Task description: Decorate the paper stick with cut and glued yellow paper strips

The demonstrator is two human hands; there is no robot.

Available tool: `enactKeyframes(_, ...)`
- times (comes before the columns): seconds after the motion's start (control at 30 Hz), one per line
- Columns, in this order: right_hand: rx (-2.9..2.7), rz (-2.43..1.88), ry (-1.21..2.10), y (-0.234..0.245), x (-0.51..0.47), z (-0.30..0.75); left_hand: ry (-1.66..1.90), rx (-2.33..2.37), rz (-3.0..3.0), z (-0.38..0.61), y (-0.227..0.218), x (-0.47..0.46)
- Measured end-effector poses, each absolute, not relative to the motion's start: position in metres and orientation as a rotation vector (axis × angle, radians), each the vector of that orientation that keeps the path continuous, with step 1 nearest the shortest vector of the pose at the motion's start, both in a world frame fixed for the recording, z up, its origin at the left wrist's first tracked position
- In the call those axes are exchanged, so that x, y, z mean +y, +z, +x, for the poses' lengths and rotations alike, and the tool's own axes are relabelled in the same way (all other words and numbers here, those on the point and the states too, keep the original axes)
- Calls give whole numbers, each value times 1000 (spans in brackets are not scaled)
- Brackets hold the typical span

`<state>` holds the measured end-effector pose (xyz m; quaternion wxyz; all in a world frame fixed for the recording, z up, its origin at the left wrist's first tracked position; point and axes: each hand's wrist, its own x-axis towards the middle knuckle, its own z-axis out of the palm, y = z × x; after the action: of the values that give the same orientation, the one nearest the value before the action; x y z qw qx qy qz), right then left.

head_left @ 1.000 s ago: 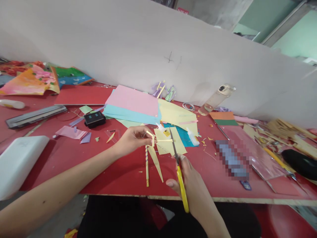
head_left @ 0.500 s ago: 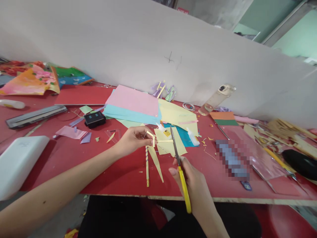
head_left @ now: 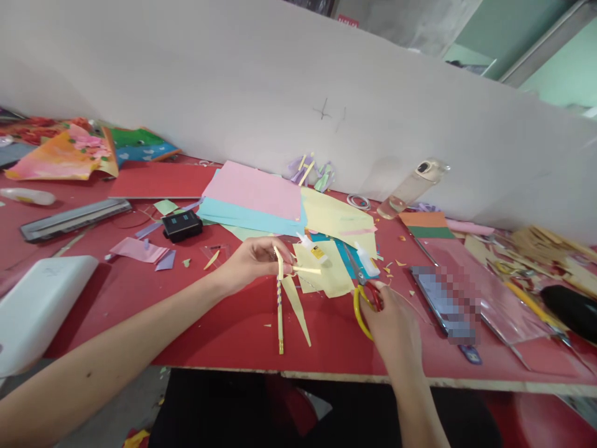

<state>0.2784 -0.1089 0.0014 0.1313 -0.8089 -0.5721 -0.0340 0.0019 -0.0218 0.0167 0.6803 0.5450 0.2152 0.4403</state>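
My left hand (head_left: pixel 260 264) is closed in a pinch on thin rolled pale-yellow paper sticks (head_left: pixel 306 270), one pointing right and another bent near the fingertips. Low over the table at the right, my right hand (head_left: pixel 394 320) has its fingers on the handles of the scissors (head_left: pixel 360 281). The blades point away, toward the glue bottles, and the loops are red and yellow. A striped pencil (head_left: pixel 280 320) lies below my left hand, beside a pointed cream paper strip (head_left: pixel 297 311). Cream paper sheets (head_left: pixel 338 283) and a small yellow-labelled glue bottle (head_left: pixel 318 252) lie between the hands.
Coloured paper sheets (head_left: pixel 261 190) are spread at the back. A water bottle (head_left: pixel 410 190) stands by the wall. The phone (head_left: pixel 436 298) lies right of my right hand. At left are a black box (head_left: pixel 181 225) and a white device (head_left: pixel 44 311); paper scraps lie around.
My right hand has moved right and down with the scissors, away from the paper sticks, and the scissors have turned over. My left hand has tilted the sticks slightly.
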Motion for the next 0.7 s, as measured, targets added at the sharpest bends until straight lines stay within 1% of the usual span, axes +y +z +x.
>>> enactKeyframes(0.2, -1742, -2275, -63, -10, -108, 286, 995, 381, 1262, 2, 16, -21)
enactKeyframes(0.3, -1806, -2226, -161, -7, -109, 284, 1003, 371, 1285, 1, 16, -21)
enactKeyframes(0.4, -1844, -2005, -284, 12, -115, 269, 986, 337, 1317, 0, 17, -21)
enactKeyframes(0.47, -1856, -1735, -190, 31, -123, 250, 965, 312, 1334, 0, 17, -21)
enactKeyframes(0.6, -1905, -1265, 156, 64, -139, 206, 932, 266, 1351, -1, 18, -22)
enactKeyframes(0.7, -1892, -1114, 181, 75, -144, 182, 893, 287, 1358, -1, 20, -24)
